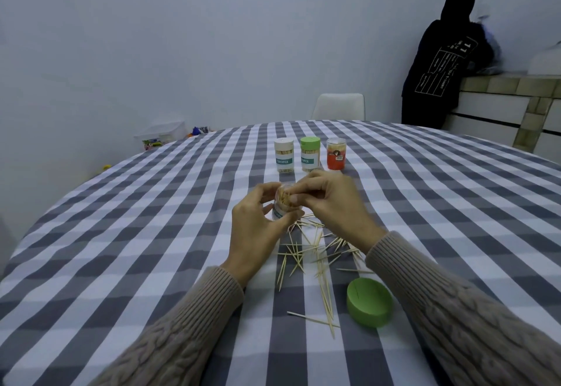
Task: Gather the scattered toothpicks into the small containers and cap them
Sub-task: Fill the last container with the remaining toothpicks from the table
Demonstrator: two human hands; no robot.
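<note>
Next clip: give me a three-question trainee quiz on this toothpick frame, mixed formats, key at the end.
1. True or false: the loose green plastic cap sits on the open clear toothpick jar.
2. Which hand grips that jar? A) left hand B) right hand
3. Fill in: ___ capped jars stand in a row behind the hands.

Key: 1 false, it lies on the checked tablecloth beside the scattered wooden toothpicks; 2 A; 3 three.
</note>
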